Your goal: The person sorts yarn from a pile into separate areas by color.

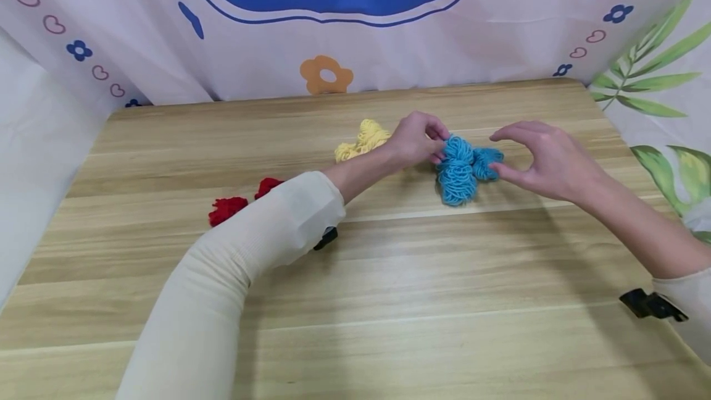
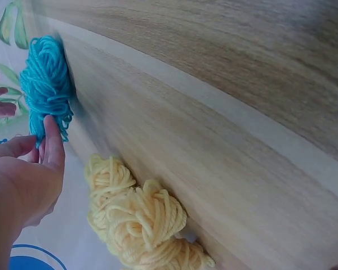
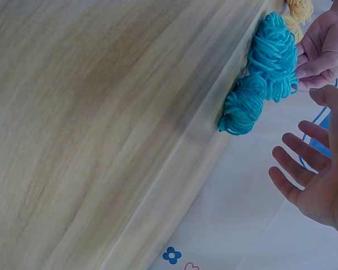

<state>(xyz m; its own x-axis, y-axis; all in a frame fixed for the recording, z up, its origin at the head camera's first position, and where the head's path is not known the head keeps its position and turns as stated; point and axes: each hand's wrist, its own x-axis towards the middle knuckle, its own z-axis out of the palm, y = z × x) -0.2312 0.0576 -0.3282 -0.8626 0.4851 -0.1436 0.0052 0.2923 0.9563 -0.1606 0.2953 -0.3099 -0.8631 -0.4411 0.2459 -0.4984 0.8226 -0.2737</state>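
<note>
A bundle of blue yarn (image 1: 458, 171) lies on the wooden table in two or three looped lobes. My left hand (image 1: 415, 139) pinches the far-left end of it between thumb and fingers; in the left wrist view that hand (image 2: 31, 180) has its fingertips on the strands. My right hand (image 1: 550, 159) hovers at the right side of the bundle, fingers spread and holding nothing. In the right wrist view a gap shows between this hand (image 3: 321, 174) and the blue yarn (image 3: 270, 53).
Yellow yarn (image 1: 371, 136) lies behind my left forearm, and red yarn (image 1: 228, 210) sits farther left, partly covered by the sleeve (image 1: 266, 227). A printed cloth (image 1: 250, 60) hangs along the table's (image 1: 389, 301) back edge.
</note>
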